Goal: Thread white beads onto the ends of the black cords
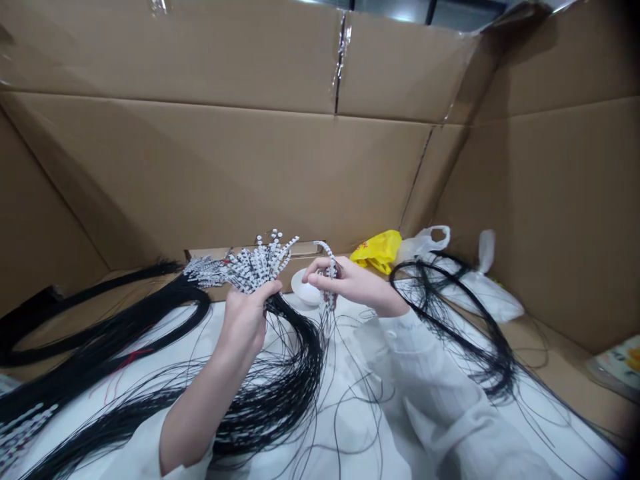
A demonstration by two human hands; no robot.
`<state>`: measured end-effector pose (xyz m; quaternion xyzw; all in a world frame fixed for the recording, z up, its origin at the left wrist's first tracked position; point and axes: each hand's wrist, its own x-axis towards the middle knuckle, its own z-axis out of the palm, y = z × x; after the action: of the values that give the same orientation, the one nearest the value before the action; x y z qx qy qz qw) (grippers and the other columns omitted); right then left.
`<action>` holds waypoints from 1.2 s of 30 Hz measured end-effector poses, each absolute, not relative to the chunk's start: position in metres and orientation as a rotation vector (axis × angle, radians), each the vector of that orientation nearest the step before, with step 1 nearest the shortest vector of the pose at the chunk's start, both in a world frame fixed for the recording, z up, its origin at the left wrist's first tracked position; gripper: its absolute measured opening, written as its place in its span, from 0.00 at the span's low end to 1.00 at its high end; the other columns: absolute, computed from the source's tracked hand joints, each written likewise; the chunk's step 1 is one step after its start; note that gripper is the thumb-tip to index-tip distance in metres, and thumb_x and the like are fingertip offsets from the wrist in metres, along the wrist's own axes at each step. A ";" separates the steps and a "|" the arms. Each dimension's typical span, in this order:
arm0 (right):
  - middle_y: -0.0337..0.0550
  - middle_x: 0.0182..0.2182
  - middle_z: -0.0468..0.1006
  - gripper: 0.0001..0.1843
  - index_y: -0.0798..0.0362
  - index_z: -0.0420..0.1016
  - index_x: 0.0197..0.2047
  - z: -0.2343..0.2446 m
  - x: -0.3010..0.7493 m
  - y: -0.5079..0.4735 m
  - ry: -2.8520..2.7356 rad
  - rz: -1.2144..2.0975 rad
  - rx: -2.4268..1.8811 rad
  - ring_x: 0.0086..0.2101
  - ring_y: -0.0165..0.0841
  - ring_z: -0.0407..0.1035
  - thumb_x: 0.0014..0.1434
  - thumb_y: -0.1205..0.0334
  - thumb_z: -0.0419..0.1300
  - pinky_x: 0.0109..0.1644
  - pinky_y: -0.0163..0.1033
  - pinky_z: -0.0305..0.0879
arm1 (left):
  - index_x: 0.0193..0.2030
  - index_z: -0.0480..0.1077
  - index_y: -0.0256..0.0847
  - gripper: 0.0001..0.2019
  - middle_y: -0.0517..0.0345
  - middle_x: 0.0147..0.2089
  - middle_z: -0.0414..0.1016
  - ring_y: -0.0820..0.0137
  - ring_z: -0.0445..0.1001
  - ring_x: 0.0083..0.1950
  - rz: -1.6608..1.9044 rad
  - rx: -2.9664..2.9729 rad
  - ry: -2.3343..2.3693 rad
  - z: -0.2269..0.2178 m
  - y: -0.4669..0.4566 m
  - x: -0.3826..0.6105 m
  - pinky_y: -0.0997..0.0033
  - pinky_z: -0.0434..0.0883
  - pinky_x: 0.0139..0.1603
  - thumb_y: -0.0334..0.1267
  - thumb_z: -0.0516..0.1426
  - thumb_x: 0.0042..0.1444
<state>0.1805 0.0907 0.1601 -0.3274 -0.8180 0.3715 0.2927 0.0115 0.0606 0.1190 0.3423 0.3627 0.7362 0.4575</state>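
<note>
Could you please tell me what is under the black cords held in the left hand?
A white surface shows around the black cords that hang from the left hand. Whatever lies directly beneath their thickest part is covered and cannot be seen.

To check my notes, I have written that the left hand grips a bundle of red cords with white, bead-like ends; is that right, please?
Not quite: the head view shows the left hand gripping a bundle of black cords, not red; the white, bead-like ends are correct.

Free passage above left hand [244,319] and right hand [353,283], before cardboard wall [250,177]; black coil [503,357] obstructs the right side, black strand bundles [115,327] the left
</note>
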 end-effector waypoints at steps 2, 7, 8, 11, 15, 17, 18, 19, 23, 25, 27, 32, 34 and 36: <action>0.39 0.27 0.69 0.12 0.55 0.71 0.34 0.157 0.177 0.092 -2.119 1.011 -0.865 0.25 0.25 0.64 0.56 0.54 0.54 0.26 0.31 0.63 | 0.34 0.70 0.35 0.13 0.57 0.34 0.75 0.67 0.73 0.39 1.811 0.873 0.867 0.118 0.060 0.012 0.66 0.67 0.46 0.26 0.63 0.38; 0.35 0.19 0.66 0.15 0.55 0.66 0.29 0.142 0.159 0.099 -1.851 1.083 -0.905 0.18 0.24 0.59 0.53 0.50 0.57 0.19 0.30 0.57 | 0.36 0.71 0.34 0.13 0.54 0.38 0.76 0.66 0.74 0.41 1.777 0.949 0.832 0.116 0.057 0.016 0.65 0.68 0.47 0.28 0.63 0.40; 0.35 0.18 0.65 0.15 0.55 0.66 0.29 0.139 0.155 0.099 -1.807 1.065 -0.925 0.17 0.24 0.58 0.52 0.50 0.58 0.19 0.30 0.56 | 0.37 0.71 0.34 0.13 0.53 0.39 0.76 0.65 0.74 0.42 1.770 0.965 0.820 0.116 0.056 0.018 0.64 0.68 0.48 0.29 0.63 0.41; 0.35 0.19 0.65 0.15 0.56 0.67 0.30 0.133 0.142 0.096 -1.680 0.922 -0.978 0.18 0.23 0.57 0.49 0.52 0.61 0.20 0.30 0.54 | 0.44 0.70 0.36 0.17 0.52 0.44 0.76 0.64 0.72 0.47 1.733 1.036 0.785 0.115 0.054 0.021 0.62 0.65 0.53 0.30 0.62 0.44; 0.35 0.21 0.65 0.14 0.55 0.67 0.32 0.128 0.134 0.090 -1.546 0.797 -0.965 0.22 0.24 0.59 0.47 0.55 0.63 0.25 0.30 0.57 | 0.50 0.67 0.39 0.24 0.53 0.48 0.74 0.64 0.71 0.50 1.676 1.126 0.827 0.114 0.055 0.022 0.63 0.64 0.55 0.29 0.63 0.42; 0.34 0.22 0.65 0.16 0.55 0.66 0.33 0.128 0.135 0.089 -1.526 0.850 -0.959 0.22 0.24 0.59 0.46 0.55 0.64 0.24 0.30 0.57 | 0.50 0.67 0.38 0.24 0.52 0.47 0.74 0.64 0.72 0.49 1.694 1.155 0.848 0.113 0.056 0.022 0.63 0.65 0.54 0.28 0.63 0.43; 0.34 0.22 0.65 0.17 0.54 0.65 0.34 0.129 0.137 0.090 -1.539 0.923 -0.955 0.21 0.23 0.59 0.45 0.54 0.65 0.22 0.29 0.57 | 0.50 0.68 0.37 0.23 0.52 0.46 0.75 0.64 0.72 0.47 1.712 1.166 0.851 0.113 0.057 0.022 0.64 0.66 0.53 0.28 0.62 0.43; 0.34 0.22 0.66 0.18 0.54 0.64 0.35 0.131 0.140 0.091 -1.567 1.020 -0.942 0.20 0.23 0.60 0.45 0.54 0.65 0.21 0.29 0.57 | 0.49 0.68 0.36 0.22 0.52 0.45 0.75 0.65 0.73 0.46 1.732 1.168 0.853 0.113 0.057 0.021 0.64 0.66 0.51 0.28 0.62 0.44; 0.38 0.27 0.71 0.18 0.55 0.65 0.36 0.139 0.155 0.096 -1.704 1.408 -0.762 0.23 0.25 0.65 0.45 0.57 0.65 0.25 0.32 0.66 | 0.47 0.70 0.33 0.21 0.52 0.41 0.76 0.65 0.74 0.43 1.764 1.096 0.847 0.115 0.056 0.021 0.65 0.68 0.48 0.29 0.62 0.44; 0.40 0.29 0.71 0.17 0.56 0.65 0.35 0.141 0.161 0.098 -1.736 1.498 -0.690 0.27 0.26 0.68 0.45 0.61 0.66 0.32 0.34 0.69 | 0.46 0.70 0.33 0.20 0.52 0.39 0.77 0.66 0.74 0.41 1.781 1.044 0.849 0.115 0.056 0.021 0.66 0.68 0.48 0.29 0.63 0.43; 0.40 0.29 0.72 0.15 0.57 0.66 0.34 0.142 0.164 0.100 -1.759 1.500 -0.686 0.29 0.26 0.69 0.45 0.63 0.66 0.35 0.35 0.70 | 0.45 0.71 0.32 0.20 0.52 0.38 0.77 0.66 0.74 0.40 1.804 0.996 0.869 0.115 0.056 0.021 0.66 0.68 0.48 0.28 0.63 0.42; 0.40 0.29 0.70 0.12 0.57 0.67 0.34 0.138 0.159 0.099 -1.761 1.374 -0.751 0.26 0.26 0.67 0.47 0.63 0.63 0.30 0.34 0.68 | 0.48 0.69 0.34 0.22 0.52 0.41 0.76 0.66 0.74 0.43 1.796 0.955 0.854 0.115 0.055 0.022 0.65 0.67 0.50 0.28 0.63 0.43; 0.38 0.27 0.69 0.10 0.57 0.66 0.32 0.136 0.154 0.098 -1.730 1.331 -0.782 0.25 0.25 0.66 0.47 0.64 0.63 0.27 0.32 0.67 | 0.50 0.68 0.35 0.23 0.52 0.42 0.76 0.66 0.74 0.44 1.773 0.976 0.839 0.115 0.054 0.022 0.65 0.67 0.50 0.29 0.63 0.44; 0.36 0.25 0.68 0.09 0.56 0.64 0.30 0.135 0.149 0.095 -1.688 1.291 -0.809 0.23 0.24 0.65 0.46 0.66 0.62 0.26 0.31 0.66 | 0.52 0.67 0.37 0.24 0.52 0.43 0.76 0.65 0.73 0.45 1.742 1.015 0.815 0.115 0.054 0.023 0.65 0.67 0.50 0.31 0.62 0.45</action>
<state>0.1486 0.0951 0.1353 -0.3228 -0.6735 0.5151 0.4205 0.0225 0.0538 0.1146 0.4131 0.3317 0.7093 0.4650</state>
